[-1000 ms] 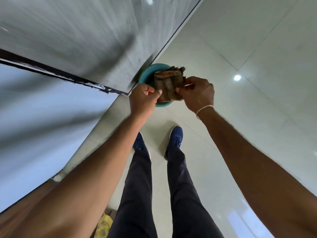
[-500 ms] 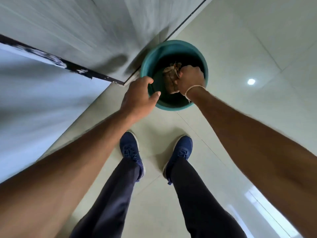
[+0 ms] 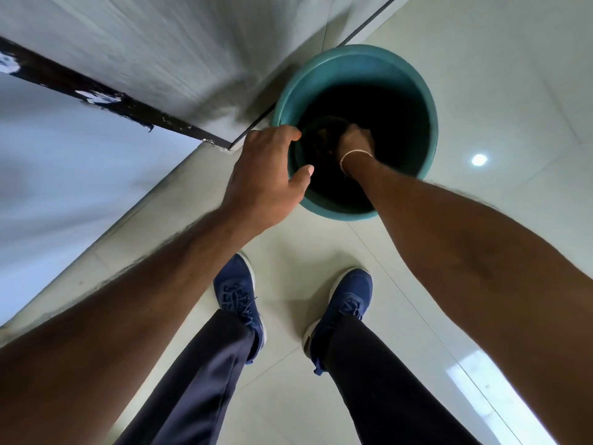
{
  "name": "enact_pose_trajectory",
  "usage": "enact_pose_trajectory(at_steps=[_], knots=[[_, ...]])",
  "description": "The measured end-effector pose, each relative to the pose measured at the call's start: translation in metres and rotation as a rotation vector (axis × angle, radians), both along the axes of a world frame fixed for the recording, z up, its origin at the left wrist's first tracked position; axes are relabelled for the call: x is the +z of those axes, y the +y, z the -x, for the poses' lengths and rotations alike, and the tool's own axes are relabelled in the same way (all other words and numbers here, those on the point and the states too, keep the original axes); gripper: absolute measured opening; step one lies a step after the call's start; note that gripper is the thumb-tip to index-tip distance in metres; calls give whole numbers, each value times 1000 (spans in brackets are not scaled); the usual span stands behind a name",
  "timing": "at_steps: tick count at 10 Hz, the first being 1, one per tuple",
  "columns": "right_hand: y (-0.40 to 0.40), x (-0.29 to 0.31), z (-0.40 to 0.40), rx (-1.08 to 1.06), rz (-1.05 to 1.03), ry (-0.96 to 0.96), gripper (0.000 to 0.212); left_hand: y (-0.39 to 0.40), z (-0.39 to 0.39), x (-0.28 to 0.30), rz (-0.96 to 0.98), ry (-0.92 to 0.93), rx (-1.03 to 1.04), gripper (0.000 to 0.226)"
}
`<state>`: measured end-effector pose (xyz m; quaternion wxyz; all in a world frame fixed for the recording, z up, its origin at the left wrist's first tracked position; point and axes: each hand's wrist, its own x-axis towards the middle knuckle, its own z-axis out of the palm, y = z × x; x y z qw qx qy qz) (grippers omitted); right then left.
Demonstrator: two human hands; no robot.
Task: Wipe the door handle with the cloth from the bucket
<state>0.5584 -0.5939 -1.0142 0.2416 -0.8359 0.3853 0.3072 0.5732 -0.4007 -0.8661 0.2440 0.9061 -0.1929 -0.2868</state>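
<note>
A teal bucket [image 3: 426, 101] stands on the tiled floor against the wall, dark inside. My right hand [image 3: 354, 141] reaches deep into it, closed on a brown cloth [image 3: 324, 136] that shows only dimly in the shadow. My left hand [image 3: 266, 175] hovers over the bucket's near left rim, fingers spread and curled, holding nothing. No door handle is in view.
A grey wall [image 3: 160, 53] with a dark strip [image 3: 96, 94] rises at the left. My two blue shoes [image 3: 237, 297] stand on the pale tiles just before the bucket. A ceiling light reflects on the floor [image 3: 479, 159] at the right.
Both hands held the cloth above the bucket; the left let go, and the right has lowered the cloth down inside. My view has dropped closer to the bucket.
</note>
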Motion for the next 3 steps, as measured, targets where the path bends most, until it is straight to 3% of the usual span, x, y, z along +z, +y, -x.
enact_pose_trajectory(at_steps=[1, 3], knots=[[-1, 11, 3, 13, 46, 4, 40, -2, -2, 4, -7, 30, 0, 56], [-5, 64, 10, 31, 106, -61, 32, -13, -6, 41, 9, 55, 18, 59]])
